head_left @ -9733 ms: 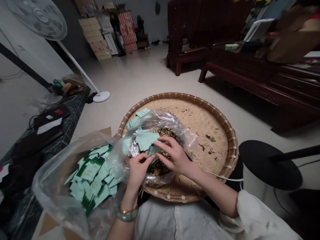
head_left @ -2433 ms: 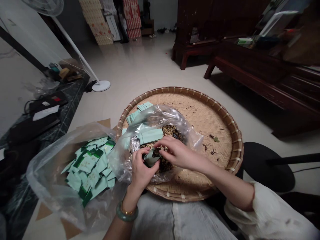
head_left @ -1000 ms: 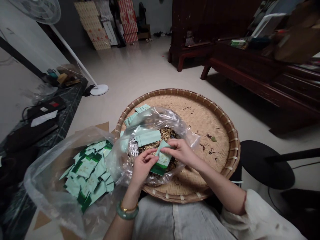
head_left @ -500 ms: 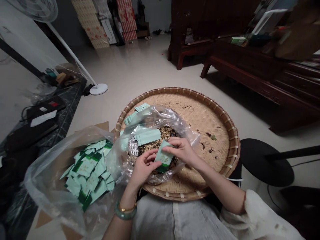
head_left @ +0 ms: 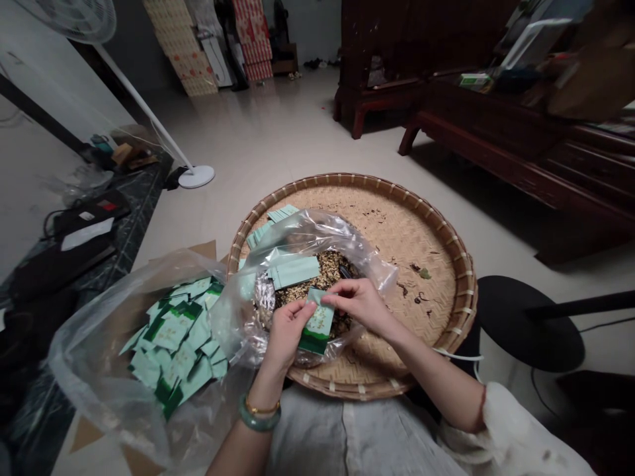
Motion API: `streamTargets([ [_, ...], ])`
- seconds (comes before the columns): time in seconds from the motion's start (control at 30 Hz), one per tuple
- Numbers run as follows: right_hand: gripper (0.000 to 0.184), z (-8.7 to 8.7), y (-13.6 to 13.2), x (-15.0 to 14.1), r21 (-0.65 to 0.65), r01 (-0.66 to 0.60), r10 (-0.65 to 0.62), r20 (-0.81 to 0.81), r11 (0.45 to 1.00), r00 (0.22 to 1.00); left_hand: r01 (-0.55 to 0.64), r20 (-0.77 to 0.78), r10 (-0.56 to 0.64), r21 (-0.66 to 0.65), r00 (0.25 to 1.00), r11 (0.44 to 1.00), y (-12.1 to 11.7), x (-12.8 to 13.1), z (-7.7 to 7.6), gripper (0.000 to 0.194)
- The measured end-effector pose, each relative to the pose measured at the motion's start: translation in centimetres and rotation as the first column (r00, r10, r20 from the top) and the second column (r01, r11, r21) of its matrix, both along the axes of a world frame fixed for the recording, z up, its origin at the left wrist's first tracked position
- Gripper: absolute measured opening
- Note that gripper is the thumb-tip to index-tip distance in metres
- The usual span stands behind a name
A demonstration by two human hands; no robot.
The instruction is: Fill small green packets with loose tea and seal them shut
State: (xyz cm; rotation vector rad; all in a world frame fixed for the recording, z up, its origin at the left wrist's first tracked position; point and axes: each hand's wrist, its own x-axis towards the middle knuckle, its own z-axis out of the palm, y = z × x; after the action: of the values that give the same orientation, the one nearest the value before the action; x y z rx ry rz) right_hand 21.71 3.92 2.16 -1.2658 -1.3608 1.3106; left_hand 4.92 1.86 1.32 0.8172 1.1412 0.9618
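Observation:
A light-green sachet with a dark green band at its lower end is pinched at its upper edge by both hands. My left hand grips the upper left corner, and my right hand the upper right. Beneath it a clear plastic bag lies open, holding a mix of pale grains and dark bits. A stack of flat light-green sachets rests on that mix. A dark object, its kind unclear, pokes out near my right hand.
The bag sits in a round woven bamboo tray with scattered dried bits and more sachets. To the left, another plastic bag holds many sachets. A white fan base and black round stand flank the tray.
Earlier my left hand held a sachet upright while my right hand was at its mouth. Now it lies flat, printed side up; its top has moved left and down into both hands' pinch.

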Motion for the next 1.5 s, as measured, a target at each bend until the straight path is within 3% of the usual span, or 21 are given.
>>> streamTargets([
  [0.13, 0.019, -0.3, -0.1, 0.0, 0.032, 0.026, -0.026, 0.004, 0.999, 1.000, 0.030, -0.017, -0.030, -0.005, 0.999, 1.000, -0.2, 0.3, -0.1, 0.039],
  [0.23, 0.014, -0.5, -0.3, -0.1, 0.153, 0.028, -0.035, 0.041, 0.988, 0.999, 0.120, -0.044, -0.122, -0.037, 0.992, 0.992, -0.4, 0.4, -0.3, 0.040],
  [0.33, 0.012, 0.1, -0.9, -0.1, 0.332, -0.004, -0.024, 0.079, 0.943, 0.997, 0.144, -0.189, -0.130, 0.065, 0.973, 0.987, -0.5, 0.3, -0.2, 0.031],
  [0.4, 0.011, 1.1, -1.7, 0.0, 0.513, -0.074, 0.013, 0.122, 0.855, 0.993, 0.185, -0.291, -0.123, 0.199, 0.949, 0.962, -0.5, 0.0, 0.2, 0.026],
  [0.53, 0.018, 3.4, -3.3, 0.6, 0.761, -0.229, 0.020, 0.274, 0.607, 0.961, 0.270, -0.408, -0.094, 0.399, 0.908, 0.876, -0.8, -0.6, 0.7, 0.025],
  [0.63, 0.020, 4.6, -4.2, 1.0, 0.764, -0.324, -0.069, 0.431, 0.557, 0.900, 0.268, -0.442, -0.053, 0.440, 0.896, 0.857, -1.0, -1.1, 0.4, 0.031],
  [0.87, 0.017, 5.7, -4.3, 0.4, 0.554, -0.565, -0.054, 0.741, 0.611, 0.669, 0.369, -0.529, -0.091, 0.448, 0.844, 0.815, -1.1, -1.2, 0.9, 0.037],
  [0.93, 0.013, 5.7, -3.8, -0.1, 0.524, -0.576, -0.049, 0.765, 0.628, 0.642, 0.395, -0.552, -0.108, 0.434, 0.827, 0.810, -1.1, -1.1, 1.0, 0.036],
  [1.03, 0.015, 5.4, -3.0, -0.5, 0.507, -0.564, -0.047, 0.769, 0.651, 0.637, 0.364, -0.541, -0.104, 0.398, 0.834, 0.842, -1.2, -1.1, 0.7, 0.019],
  [1.13, 0.019, 4.8, -2.4, -0.6, 0.515, -0.532, -0.023, 0.733, 0.672, 0.680, 0.327, -0.467, -0.159, 0.305, 0.870, 0.894, -1.2, -1.1, 0.4, 0.003],
  [1.27, 0.012, 3.1, -2.2, -0.6, 0.544, -0.306, -0.030, 0.522, 0.781, 0.852, 0.232, -0.290, -0.181, 0.155, 0.940, 0.960, -1.1, -0.9, 0.3, 0.019],
  [1.4, 0.022, 1.4, -1.7, 0.1, 0.371, 0.015, -0.103, 0.219, 0.929, 0.970, 0.185, -0.062, -0.188, -0.052, 0.980, 0.981, -1.1, -0.5, 0.0, 0.039],
  [1.5, 0.028, 0.6, -1.3, 1.7, 0.266, 0.082, -0.133, 0.180, 0.961, 0.975, 0.117, 0.022, -0.115, -0.124, 0.993, 0.985, -1.1, -0.3, -0.2, 0.044],
])
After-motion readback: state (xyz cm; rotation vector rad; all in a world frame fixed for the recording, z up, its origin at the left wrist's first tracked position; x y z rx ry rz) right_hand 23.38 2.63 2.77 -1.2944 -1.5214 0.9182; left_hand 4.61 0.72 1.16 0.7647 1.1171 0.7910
